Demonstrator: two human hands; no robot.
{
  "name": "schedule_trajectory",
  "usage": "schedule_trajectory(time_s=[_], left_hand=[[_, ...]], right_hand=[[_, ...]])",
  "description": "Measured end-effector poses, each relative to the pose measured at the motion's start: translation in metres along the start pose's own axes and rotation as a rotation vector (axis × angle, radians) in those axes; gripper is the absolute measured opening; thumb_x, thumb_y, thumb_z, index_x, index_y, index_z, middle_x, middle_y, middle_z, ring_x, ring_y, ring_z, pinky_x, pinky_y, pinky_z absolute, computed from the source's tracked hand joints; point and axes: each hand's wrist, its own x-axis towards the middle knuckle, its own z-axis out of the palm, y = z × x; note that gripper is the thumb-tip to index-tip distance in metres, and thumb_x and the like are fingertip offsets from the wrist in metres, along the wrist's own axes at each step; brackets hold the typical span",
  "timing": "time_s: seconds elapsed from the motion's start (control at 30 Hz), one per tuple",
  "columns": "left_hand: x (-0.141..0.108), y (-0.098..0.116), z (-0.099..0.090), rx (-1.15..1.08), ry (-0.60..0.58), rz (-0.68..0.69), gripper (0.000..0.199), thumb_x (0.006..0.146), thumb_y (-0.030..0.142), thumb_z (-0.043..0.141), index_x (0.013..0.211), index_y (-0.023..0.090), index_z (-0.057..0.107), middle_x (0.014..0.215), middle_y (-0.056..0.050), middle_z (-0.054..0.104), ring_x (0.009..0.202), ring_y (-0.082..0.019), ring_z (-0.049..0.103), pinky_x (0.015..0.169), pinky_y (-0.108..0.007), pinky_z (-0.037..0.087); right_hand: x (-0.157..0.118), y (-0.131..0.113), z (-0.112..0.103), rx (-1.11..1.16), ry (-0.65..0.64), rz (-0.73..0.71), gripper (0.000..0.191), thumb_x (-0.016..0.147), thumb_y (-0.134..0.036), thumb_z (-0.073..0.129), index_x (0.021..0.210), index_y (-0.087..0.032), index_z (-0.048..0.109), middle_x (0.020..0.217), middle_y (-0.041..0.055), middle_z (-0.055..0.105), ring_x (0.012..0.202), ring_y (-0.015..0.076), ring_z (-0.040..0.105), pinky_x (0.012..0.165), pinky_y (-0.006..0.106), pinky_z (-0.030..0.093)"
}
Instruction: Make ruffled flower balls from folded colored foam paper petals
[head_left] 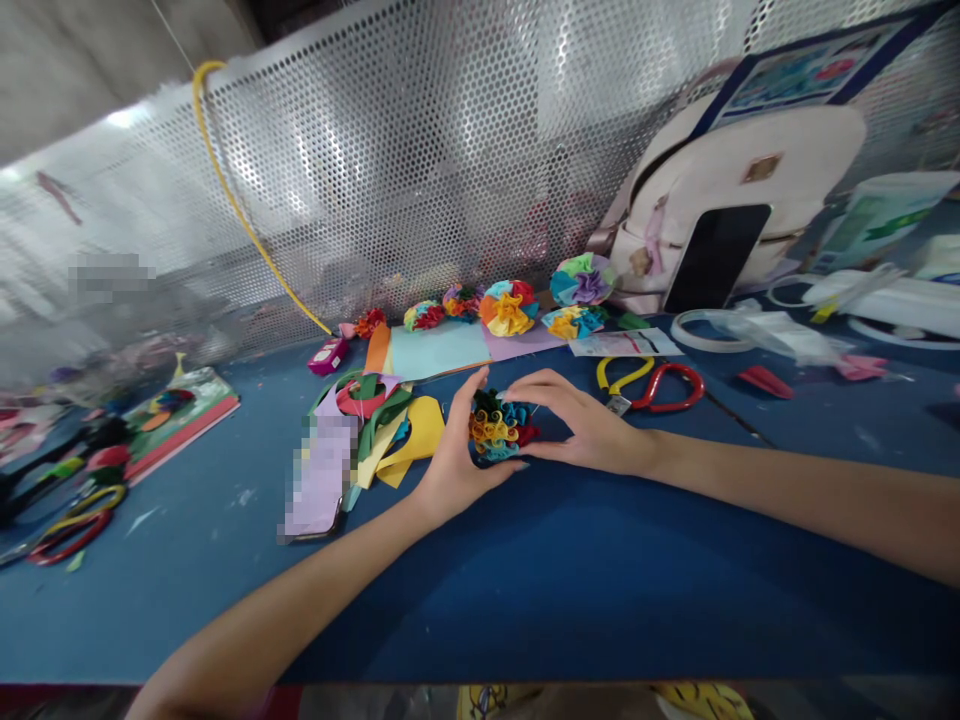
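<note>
Ball: a ruffled ball of curled paper strips [499, 425] in teal, yellow, red and dark green, right there between both hands, low over the blue worktop [480, 600]; whether it touches down, I cannot tell

Left hand: the left hand [457, 450] has its grip curved around the ball from the near left, fingers arching over the top, thumb reaching beneath

Right hand: the right hand [585, 425] closes in from the right, its grip cupped and fingers curling over the ball towards the left hand

To the left: loose cut strips of green, yellow and pink paper [390, 430] lie just beside the left hand, next to a pale lilac phone [319, 480], blurred out

Straight ahead: a row of bigger multicoloured paper rosettes [508, 308] sits along a sheet of pale blue paper [439, 350]

To the right: red and yellow scissor handles [667, 388] lie near the right hand, with a clear tape roll [709, 330] beyond them

Backdrop: a white backpack [742, 170] with a black smartphone [716, 258] leaning against it, in front of a perforated metal sheet [420, 150]
</note>
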Motion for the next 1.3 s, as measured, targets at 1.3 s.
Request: schedule_trajectory(time_s=[1.3], left_hand=[[-0.0023, 0.0014, 0.0017, 0.143, 0.025, 0.028, 0.088, 0.092, 0.027, 0.073, 0.160, 0.032, 0.018, 0.167, -0.014, 0.031, 0.159, -0.034, 0.030, 0.129, -0.057, 0.031]], right_hand=[[0.0036, -0.0043, 0.0006, -0.058, 0.002, 0.008, 0.060, 0.096, -0.024, 0.065, 0.152, -0.033, 0.043, 0.132, 0.0101, 0.058, 0.125, 0.0281, 0.062, 0.104, 0.046, 0.059]])
